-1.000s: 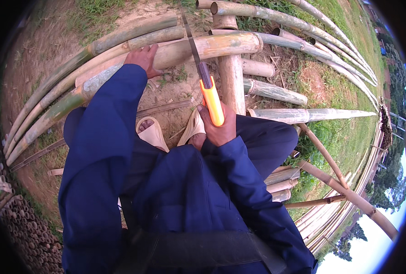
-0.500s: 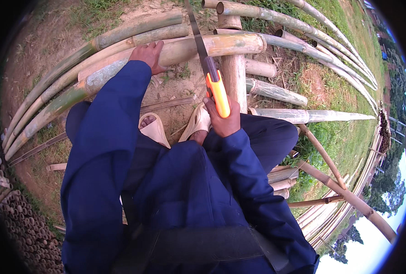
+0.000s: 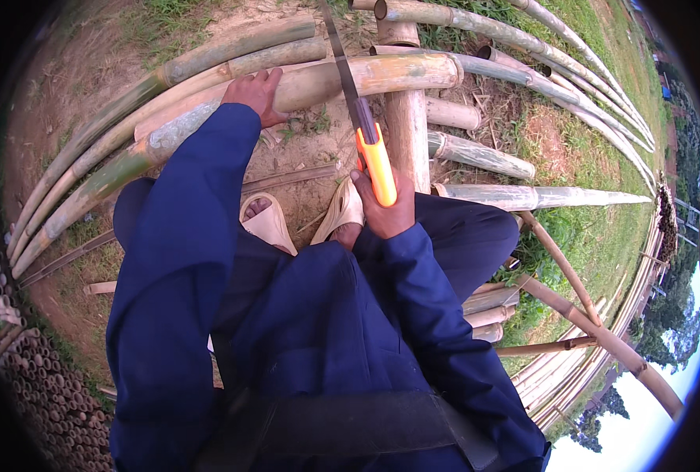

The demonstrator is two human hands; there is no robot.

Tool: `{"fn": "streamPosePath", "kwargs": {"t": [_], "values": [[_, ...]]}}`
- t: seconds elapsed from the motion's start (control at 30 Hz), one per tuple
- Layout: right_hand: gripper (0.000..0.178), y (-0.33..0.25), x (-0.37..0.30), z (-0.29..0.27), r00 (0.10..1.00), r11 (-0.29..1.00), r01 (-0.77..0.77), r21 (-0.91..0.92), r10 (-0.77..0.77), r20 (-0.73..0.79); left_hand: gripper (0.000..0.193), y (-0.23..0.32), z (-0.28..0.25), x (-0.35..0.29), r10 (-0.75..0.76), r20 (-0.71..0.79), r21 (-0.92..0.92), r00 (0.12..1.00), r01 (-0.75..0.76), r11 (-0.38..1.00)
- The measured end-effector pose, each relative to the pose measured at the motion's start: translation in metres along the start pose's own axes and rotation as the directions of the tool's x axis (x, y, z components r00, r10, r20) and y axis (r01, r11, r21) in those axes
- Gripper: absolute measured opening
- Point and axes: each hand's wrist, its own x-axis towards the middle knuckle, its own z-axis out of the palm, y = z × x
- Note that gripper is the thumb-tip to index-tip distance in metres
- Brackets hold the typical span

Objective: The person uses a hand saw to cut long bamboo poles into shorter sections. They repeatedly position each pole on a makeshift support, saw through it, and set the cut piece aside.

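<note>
A thick pale bamboo pole (image 3: 413,72) lies crosswise in front of me, its right part on an upright-looking bamboo support (image 3: 407,138). My left hand (image 3: 257,96) is wrapped over the pole, thumb on the near side, gripping it. In my right hand (image 3: 389,206) is a handsaw (image 3: 377,161) with an orange and dark handle, fingers closed round the grip. Its dark blade lies across the top of the pole, to the right of my left hand, and points away from me. Whether the teeth have cut in is too small to tell.
More bamboo poles (image 3: 240,59) lie beside the gripped one at left. Others (image 3: 476,31) fan out at far right, with shorter pieces (image 3: 484,155) nearer. Slanting poles (image 3: 594,338) stand at lower right. Stacked cut bamboo (image 3: 43,385) sits at lower left. My sandalled feet (image 3: 270,222) are below the pole.
The view has shifted very slightly, so the surroundings sit a little to the right. Both hands keep their grips, and the saw remains across the pole at nearly the same place.
</note>
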Motion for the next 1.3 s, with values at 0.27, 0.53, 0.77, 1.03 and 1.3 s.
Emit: {"fn": "streamPosePath", "kwargs": {"t": [0.27, 0.53, 0.77, 1.03, 1.3], "values": [[0.028, -0.028, -0.117, -0.058, 0.999, 0.991, -0.028, -0.131, 0.033, 0.041, 0.086, -0.002, -0.006, 0.006, -0.022, 0.071, -0.022, 0.997, 0.023, 0.999], [0.014, -0.005, -0.055, -0.032, 0.995, 0.996, -0.065, -0.066, 0.07, 0.075, 0.09, -0.003, -0.007, 0.003, -0.011, 0.043, -0.033, 0.999, 0.012, 0.999], [0.03, -0.035, -0.1, -0.06, 0.995, 0.986, -0.051, -0.158, 0.063, 0.073, 0.093, -0.001, -0.006, 0.01, -0.023, 0.052, -0.006, 0.998, 0.024, 1.0], [0.018, -0.022, -0.049, -0.029, 0.997, 0.998, -0.061, -0.011, 0.061, 0.046, 0.094, -0.007, -0.009, 0.01, -0.037, 0.04, -0.007, 0.999, 0.038, 0.999], [0.013, -0.019, -0.073, -0.038, 0.992, 0.989, -0.097, -0.113, 0.105, 0.067, 0.092, 0.006, -0.006, 0.008, -0.019, 0.056, 0.001, 0.998, 0.019, 1.0]]}}
